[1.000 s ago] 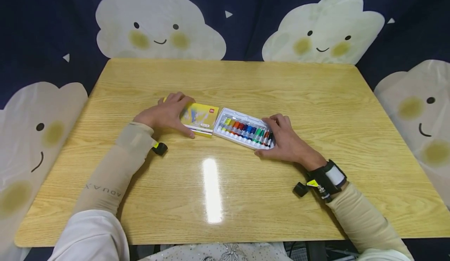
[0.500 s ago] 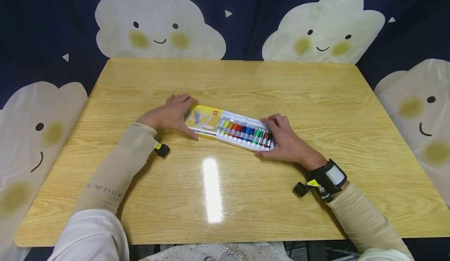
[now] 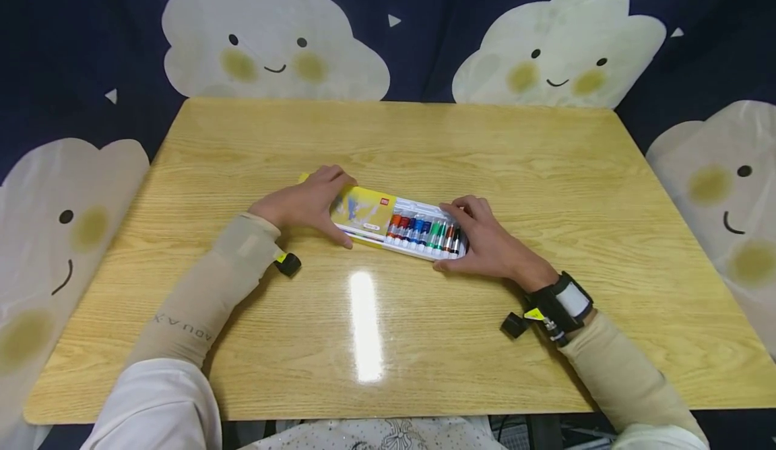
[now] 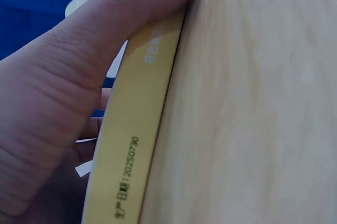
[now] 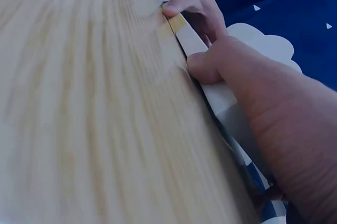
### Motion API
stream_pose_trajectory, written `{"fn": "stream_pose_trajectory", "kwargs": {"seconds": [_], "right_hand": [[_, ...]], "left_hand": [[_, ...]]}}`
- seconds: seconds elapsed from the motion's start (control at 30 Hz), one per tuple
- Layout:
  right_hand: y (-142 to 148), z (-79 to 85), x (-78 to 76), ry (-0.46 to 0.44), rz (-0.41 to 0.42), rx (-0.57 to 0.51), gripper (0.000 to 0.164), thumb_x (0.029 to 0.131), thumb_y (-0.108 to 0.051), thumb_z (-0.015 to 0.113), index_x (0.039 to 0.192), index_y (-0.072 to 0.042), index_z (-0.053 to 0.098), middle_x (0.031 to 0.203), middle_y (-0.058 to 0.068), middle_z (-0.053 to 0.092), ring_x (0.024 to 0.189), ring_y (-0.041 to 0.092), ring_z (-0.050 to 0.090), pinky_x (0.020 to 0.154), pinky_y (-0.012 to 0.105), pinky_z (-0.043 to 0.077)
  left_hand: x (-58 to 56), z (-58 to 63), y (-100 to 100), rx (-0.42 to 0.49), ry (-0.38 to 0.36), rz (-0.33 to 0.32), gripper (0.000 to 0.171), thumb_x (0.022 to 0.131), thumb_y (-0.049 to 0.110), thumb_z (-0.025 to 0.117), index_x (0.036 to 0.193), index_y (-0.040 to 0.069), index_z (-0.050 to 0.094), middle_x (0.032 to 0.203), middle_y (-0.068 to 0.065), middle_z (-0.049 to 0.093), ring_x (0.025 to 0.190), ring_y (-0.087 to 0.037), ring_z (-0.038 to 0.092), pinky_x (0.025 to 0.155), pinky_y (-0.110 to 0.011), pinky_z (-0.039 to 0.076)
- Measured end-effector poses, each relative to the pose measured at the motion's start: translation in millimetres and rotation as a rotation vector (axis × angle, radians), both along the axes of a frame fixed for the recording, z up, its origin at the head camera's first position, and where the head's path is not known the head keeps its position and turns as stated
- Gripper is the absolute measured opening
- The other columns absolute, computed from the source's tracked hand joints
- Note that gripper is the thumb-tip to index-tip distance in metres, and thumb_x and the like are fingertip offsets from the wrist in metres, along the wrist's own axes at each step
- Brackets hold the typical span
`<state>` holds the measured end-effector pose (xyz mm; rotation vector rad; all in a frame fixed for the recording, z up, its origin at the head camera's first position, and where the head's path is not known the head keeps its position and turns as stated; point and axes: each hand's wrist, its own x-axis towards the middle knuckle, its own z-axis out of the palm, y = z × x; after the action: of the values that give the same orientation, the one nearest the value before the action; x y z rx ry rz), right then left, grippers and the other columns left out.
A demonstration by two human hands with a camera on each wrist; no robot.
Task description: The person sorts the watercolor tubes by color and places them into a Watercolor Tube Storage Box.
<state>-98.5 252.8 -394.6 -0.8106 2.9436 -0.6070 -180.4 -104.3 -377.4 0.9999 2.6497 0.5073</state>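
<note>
A yellow cardboard box [image 3: 367,209] lies on the table, its right end around part of a white plastic tray [image 3: 418,252]. Several paint tubes [image 3: 422,230] in a row of colours show in the uncovered part of the tray. My left hand [image 3: 312,202] grips the box across its width, thumb on the near side and fingers at the far side. In the left wrist view the thumb lies along the box's printed yellow side [image 4: 131,129]. My right hand [image 3: 488,240] holds the tray's right end between thumb and fingers; the right wrist view shows the thumb [image 5: 205,68] against its side.
The wooden table [image 3: 485,356] spreads around the box on all sides. A dark blue curtain [image 3: 424,32] with smiling clouds hangs behind it. A black wrist camera [image 3: 514,325] sits by the right wrist, another black camera [image 3: 288,264] by the left.
My left hand has moved right with the yellow box, which has slid over the tray's left part and covers the yellow tubes. My right hand stays nearly in place, shifting slightly left.
</note>
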Motion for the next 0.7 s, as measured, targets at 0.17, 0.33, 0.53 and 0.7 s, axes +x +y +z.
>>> {"fn": "stream_pose_trajectory", "kwargs": {"seconds": [0.17,0.33,0.53,0.7], "right_hand": [[-11,-0.9,-3.5,-0.012,0.007,-0.005,0.106,0.067,-0.073,0.071,0.15,-0.016,0.038,0.138,0.006,0.036,0.12,0.02,0.032,0.094,0.037,0.04],[-22,-0.7,-8.0,-0.03,0.009,-0.009,0.107,0.066,-0.074,0.07,0.15,-0.016,0.037,0.139,0.004,0.036,0.122,0.02,0.031,0.095,0.036,0.04],[-36,0.6,-13.7,-0.047,0.018,-0.028,0.11,0.065,-0.072,0.073,0.151,-0.015,0.035,0.139,0.006,0.036,0.12,0.021,0.032,0.093,0.035,0.041],[-47,1.1,-18.3,-0.079,0.014,-0.068,0.116,0.065,-0.069,0.076,0.155,-0.018,0.024,0.142,0.009,0.035,0.119,0.019,0.036,0.098,0.038,0.043]], "left_hand": [[1.8,-1.7,7,-0.002,0.024,-0.016,0.116,0.053,0.078,0.077,0.143,0.015,0.039,0.136,-0.001,0.04,0.123,-0.019,0.034,0.104,-0.04,0.041],[4.6,-3.7,11,0.004,0.043,-0.018,0.113,0.052,0.08,0.076,0.139,0.017,0.04,0.131,0.002,0.04,0.12,-0.016,0.033,0.101,-0.036,0.041],[7.4,-5.4,18,0.035,0.029,-0.018,0.111,0.053,0.079,0.076,0.138,0.016,0.04,0.129,0.003,0.04,0.119,-0.015,0.032,0.1,-0.035,0.042],[9.7,-6.6,23,0.06,0.014,-0.006,0.111,0.054,0.078,0.077,0.138,0.015,0.04,0.129,0.003,0.04,0.119,-0.014,0.032,0.101,-0.035,0.042]]}}
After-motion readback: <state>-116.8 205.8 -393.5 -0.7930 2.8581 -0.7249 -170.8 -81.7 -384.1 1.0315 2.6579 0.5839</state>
